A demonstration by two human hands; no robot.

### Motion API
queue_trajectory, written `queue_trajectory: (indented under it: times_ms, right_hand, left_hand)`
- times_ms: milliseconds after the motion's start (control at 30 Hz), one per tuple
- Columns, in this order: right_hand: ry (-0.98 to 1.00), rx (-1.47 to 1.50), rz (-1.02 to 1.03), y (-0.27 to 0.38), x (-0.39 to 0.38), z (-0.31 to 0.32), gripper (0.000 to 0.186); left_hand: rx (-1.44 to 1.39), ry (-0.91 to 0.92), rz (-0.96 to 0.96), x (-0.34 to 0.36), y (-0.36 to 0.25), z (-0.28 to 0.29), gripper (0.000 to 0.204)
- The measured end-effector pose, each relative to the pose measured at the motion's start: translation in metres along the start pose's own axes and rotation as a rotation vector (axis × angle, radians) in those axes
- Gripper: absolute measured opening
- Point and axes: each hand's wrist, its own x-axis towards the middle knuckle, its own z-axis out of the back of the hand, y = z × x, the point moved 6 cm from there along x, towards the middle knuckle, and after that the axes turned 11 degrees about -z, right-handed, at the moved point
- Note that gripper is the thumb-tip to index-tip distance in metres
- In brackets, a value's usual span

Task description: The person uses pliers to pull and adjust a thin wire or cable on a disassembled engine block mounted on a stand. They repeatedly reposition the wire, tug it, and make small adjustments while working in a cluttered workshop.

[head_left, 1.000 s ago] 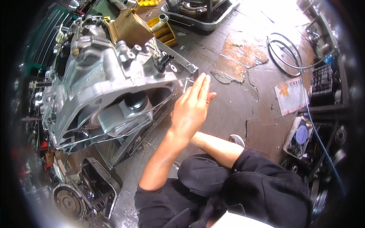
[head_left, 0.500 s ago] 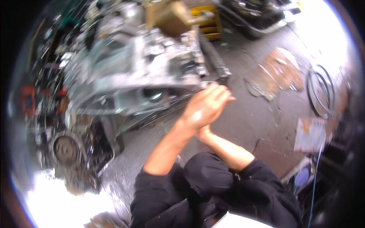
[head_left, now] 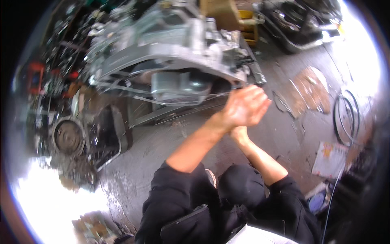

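My left hand [head_left: 247, 106] is in front of me with its fingers bent and pressed together, somewhat blurred. Beneath it, my right hand [head_left: 239, 131] shows only its wrist and heel, and its fingers are hidden behind the left one. The two hands overlap, and whatever they may hold cannot be made out. Just beyond them stands a large grey metal housing [head_left: 174, 51], apparently a cast machine part, with a wide curved rim and a dark hollow inside. The left fingers are close to its right corner; whether they touch it cannot be told.
A cardboard box [head_left: 219, 14] and a yellow crate [head_left: 248, 37] stand behind the housing. Dirty cardboard [head_left: 310, 93], coiled hose [head_left: 338, 118] and a printed white sheet or box [head_left: 330, 158] lie right. A round-faced machine part [head_left: 70, 136] sits left. A metal tray [head_left: 286, 42] is far right.
The view has swung, so the housing and floor items sit farther right in the picture. My hands remain overlapped near the housing's right corner, and the picture is less blurred.
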Motion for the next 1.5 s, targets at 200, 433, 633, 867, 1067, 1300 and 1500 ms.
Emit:
queue_trajectory:
  times_ms: [200,433,633,867,1067,1300,1500]
  right_hand:
    - [0.085,0.181,-0.275,-0.037,-0.009,0.047,0.030]
    - [0.072,0.640,-0.361,-0.008,0.016,0.104,0.020]
    - [0.391,0.391,-0.002,0.079,0.090,0.108,0.027]
    - [0.755,0.151,-0.091,0.096,0.120,0.073,0.037]
    - [0.896,0.438,-0.157,0.087,0.126,0.060,0.042]
    - [0.747,0.318,-0.100,0.091,0.125,0.065,0.047]
    - [0.603,0.255,-0.018,0.099,0.111,0.066,0.057]
  left_hand:
    - [-0.092,-0.046,-0.033,-0.002,0.001,0.002,0.019]
    - [-0.104,0.050,-0.101,-0.004,0.001,0.005,0.014]
    - [-0.091,0.135,-0.259,-0.011,0.002,0.008,0.018]
    - [-0.120,0.069,-0.286,-0.023,0.004,0.016,0.019]
    - [-0.148,0.011,-0.256,-0.030,0.008,0.027,0.017]
    - [-0.184,-0.048,-0.182,-0.037,0.011,0.032,0.014]
    - [-0.203,-0.106,-0.101,-0.053,0.011,0.037,0.012]
